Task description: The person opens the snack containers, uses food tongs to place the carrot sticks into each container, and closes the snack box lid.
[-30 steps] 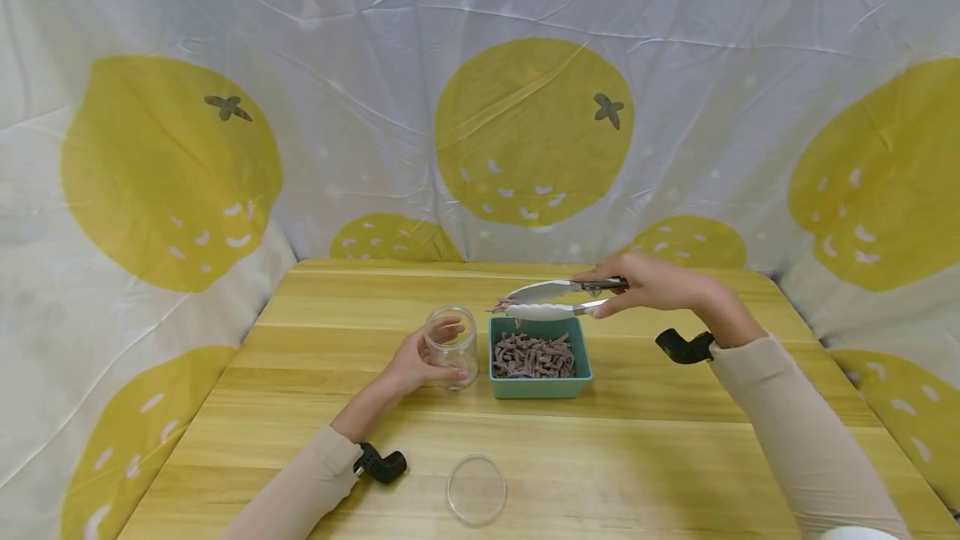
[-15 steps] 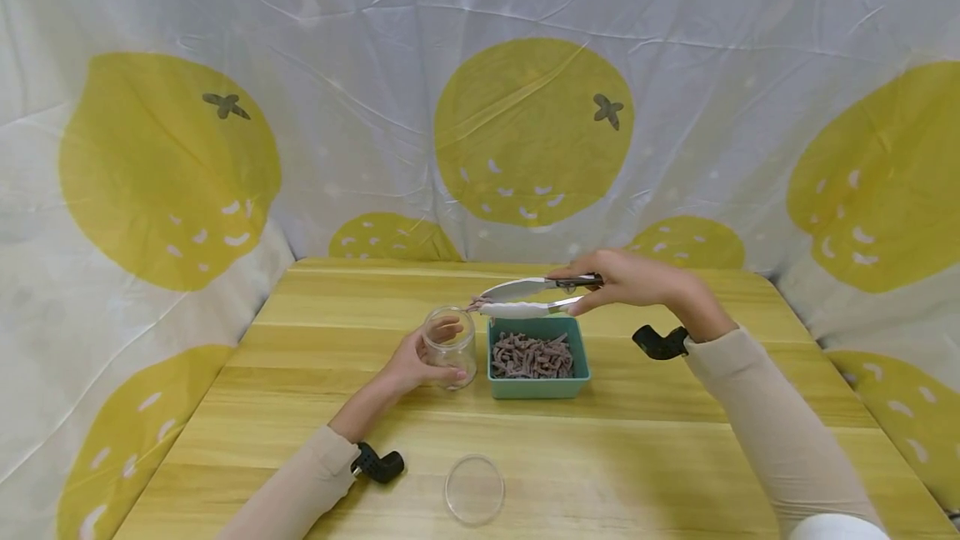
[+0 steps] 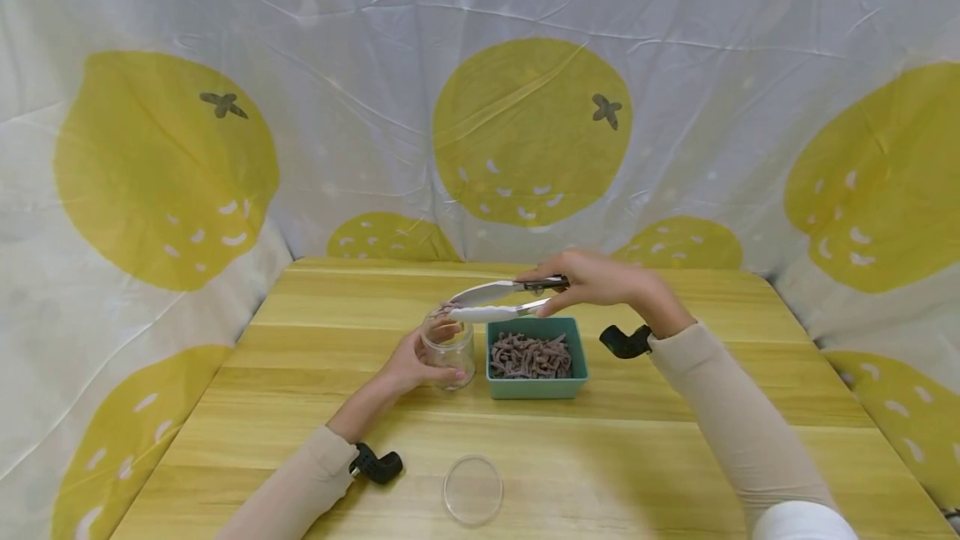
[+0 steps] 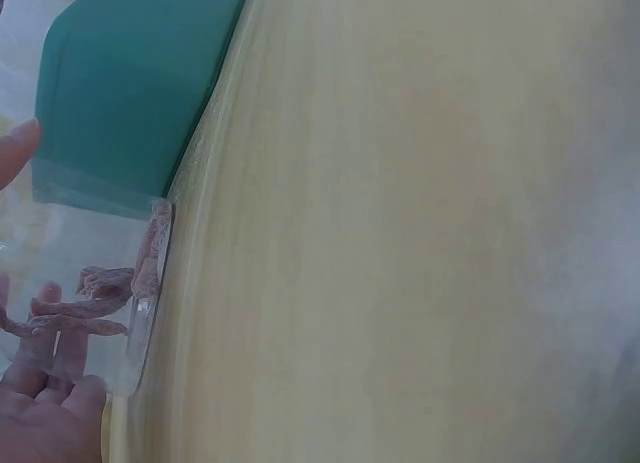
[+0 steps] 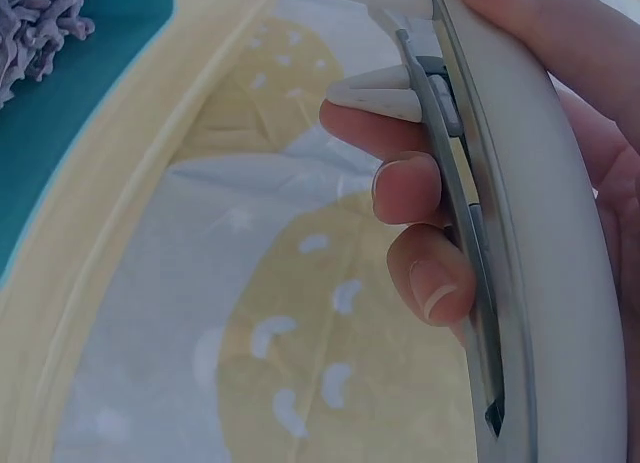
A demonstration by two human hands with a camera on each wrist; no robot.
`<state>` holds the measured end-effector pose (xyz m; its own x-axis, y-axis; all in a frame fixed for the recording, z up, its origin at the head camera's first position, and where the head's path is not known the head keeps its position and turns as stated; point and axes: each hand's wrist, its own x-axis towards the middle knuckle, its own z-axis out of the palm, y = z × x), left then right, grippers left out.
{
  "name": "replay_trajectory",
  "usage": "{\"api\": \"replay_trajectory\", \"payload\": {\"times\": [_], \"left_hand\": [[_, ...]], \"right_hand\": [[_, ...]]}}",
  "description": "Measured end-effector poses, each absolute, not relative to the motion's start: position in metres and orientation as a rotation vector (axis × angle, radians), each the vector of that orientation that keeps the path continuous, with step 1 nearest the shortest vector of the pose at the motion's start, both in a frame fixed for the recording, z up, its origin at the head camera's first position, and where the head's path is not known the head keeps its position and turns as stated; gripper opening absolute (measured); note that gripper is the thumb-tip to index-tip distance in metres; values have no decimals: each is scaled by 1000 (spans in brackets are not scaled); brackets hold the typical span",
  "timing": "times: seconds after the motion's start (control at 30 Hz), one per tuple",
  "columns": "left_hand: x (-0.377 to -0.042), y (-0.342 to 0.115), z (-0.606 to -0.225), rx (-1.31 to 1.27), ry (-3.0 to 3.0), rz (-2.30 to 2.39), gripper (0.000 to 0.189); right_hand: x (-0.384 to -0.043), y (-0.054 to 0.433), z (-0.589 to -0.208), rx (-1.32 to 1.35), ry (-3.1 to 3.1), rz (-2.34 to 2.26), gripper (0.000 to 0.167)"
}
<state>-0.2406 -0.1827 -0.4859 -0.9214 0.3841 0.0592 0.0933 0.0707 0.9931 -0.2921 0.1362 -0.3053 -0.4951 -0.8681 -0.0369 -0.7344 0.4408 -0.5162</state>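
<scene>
My left hand (image 3: 411, 363) grips a clear jar (image 3: 459, 369) around its side, the jar standing open-topped on the table. Through its wall, the left wrist view shows a few brownish strips (image 4: 90, 308) near the bottom. My right hand (image 3: 600, 280) holds white-tipped tongs (image 3: 483, 314), whose tips pinch a small bunch of strips over the jar's mouth. In the right wrist view, fingers (image 5: 432, 278) wrap the tongs' handle (image 5: 560, 243). Beside the jar, a green rectangular box (image 3: 538, 390) holds a heap of the same brownish, meat-like strips (image 3: 531, 355).
A clear round lid (image 3: 473, 490) lies flat on the wooden table (image 3: 637, 473) near the front. Behind the table hangs a white cloth (image 3: 360, 132) with yellow lemon prints. Each wrist carries a black camera mount, such as the right one (image 3: 625, 342).
My right hand has moved left with the tongs and the strips, from above the green box to over the jar's mouth. The left hand and the jar have stayed in place.
</scene>
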Motion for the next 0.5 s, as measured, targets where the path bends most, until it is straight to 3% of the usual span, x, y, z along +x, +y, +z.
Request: {"api": "replay_trajectory", "payload": {"times": [0.2,0.5], "left_hand": [[-239,-184,-486,427,2144,1923,93],[-238,-181,-486,405,2202,1884,90]], "right_hand": [[-293,128,-310,-1388,2397,-631,58],[-290,124,-310,-1361,2435,-535,57]]}}
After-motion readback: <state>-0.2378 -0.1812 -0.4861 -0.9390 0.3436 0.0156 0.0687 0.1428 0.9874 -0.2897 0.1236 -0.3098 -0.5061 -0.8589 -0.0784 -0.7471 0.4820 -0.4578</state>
